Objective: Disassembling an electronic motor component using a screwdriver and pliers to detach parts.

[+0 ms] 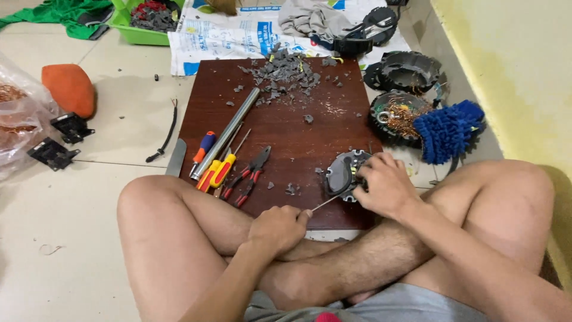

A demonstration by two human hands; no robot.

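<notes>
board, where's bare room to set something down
Free: the board middle, between the pliers and the round part, below the chip pile. Crowded: left edge with screwdrivers and tube; near edge by both hands.

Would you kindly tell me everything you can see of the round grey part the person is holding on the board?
The round grey part is a dark disc, seemingly plastic and metal, with pale lugs on its rim and a yellow speck near the edge. It rests tilted at the near right corner of the brown board. The right hand grips its right side, hiding part of it. The left hand holds a thin metal tool whose tip meets its lower edge.
</notes>
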